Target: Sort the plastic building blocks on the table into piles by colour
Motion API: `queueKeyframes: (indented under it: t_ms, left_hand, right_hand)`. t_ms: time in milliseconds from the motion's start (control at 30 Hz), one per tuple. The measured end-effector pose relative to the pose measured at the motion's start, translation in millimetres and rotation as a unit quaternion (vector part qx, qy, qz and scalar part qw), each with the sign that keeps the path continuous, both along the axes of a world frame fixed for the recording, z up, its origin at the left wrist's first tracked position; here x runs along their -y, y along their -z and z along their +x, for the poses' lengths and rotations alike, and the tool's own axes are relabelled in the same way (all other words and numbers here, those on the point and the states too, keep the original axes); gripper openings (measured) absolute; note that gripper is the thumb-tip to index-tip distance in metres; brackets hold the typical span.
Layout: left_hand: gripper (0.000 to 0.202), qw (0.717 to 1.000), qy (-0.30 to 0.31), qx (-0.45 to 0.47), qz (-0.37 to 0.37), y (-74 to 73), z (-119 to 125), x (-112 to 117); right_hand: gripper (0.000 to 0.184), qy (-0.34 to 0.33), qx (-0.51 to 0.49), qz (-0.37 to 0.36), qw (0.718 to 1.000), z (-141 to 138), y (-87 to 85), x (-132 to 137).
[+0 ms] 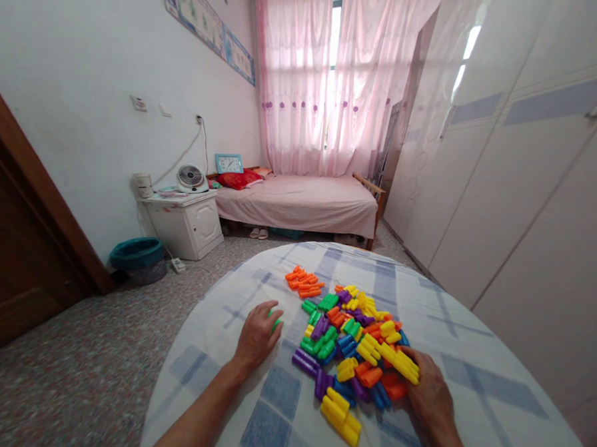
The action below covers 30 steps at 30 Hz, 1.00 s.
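Observation:
My left hand (259, 332) is left of a heap of plastic building blocks, its fingers curled round a green building block (274, 320) that is mostly hidden by them. At the heap's right edge, my right hand (431, 384) has its fingers closed against a long yellow building block (400, 363); its thumb is hidden. Between the hands lie mixed blocks, including a green block (312, 346), a purple block (306, 362) and a blue block (347, 346). A yellow block (341, 418) lies at the near end. Behind the heap, several orange blocks (304, 281) form a separate group.
A blue-and-white checked cloth covers the round table (211, 368). Beyond it are a pink-covered bed (297, 200) and a white bedside cabinet (188, 222) with a fan (192, 178). A bin (139, 258) stands left, wardrobes (496, 173) right.

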<state>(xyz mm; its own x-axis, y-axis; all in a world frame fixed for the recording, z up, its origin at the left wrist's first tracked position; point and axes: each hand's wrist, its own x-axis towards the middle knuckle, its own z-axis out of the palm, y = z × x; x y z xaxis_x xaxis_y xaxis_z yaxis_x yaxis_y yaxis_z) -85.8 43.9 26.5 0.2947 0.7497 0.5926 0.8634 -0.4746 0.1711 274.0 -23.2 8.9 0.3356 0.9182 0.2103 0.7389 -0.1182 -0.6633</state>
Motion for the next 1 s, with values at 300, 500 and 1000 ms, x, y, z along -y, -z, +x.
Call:
queueKeyframes:
  t_ms: [300, 500, 1000]
  left_hand:
    - [0.027, 0.994, 0.077, -0.005, -0.074, -13.7, 40, -23]
    - [0.037, 0.991, 0.059, 0.005, -0.12, -6.6, 51, -31]
    - [0.026, 0.986, 0.022, -0.051, -0.155, -3.3, 73, -44]
  right_hand:
    - [0.039, 0.001, -0.005, -0.001, 1.0, 1, -2.3, 0]
    - [0.037, -0.003, -0.008, 0.001, 1.0, 2, -0.3, -1]
    - [0.036, -0.01, -0.014, 0.004, 1.0, 1, -0.4, -1]
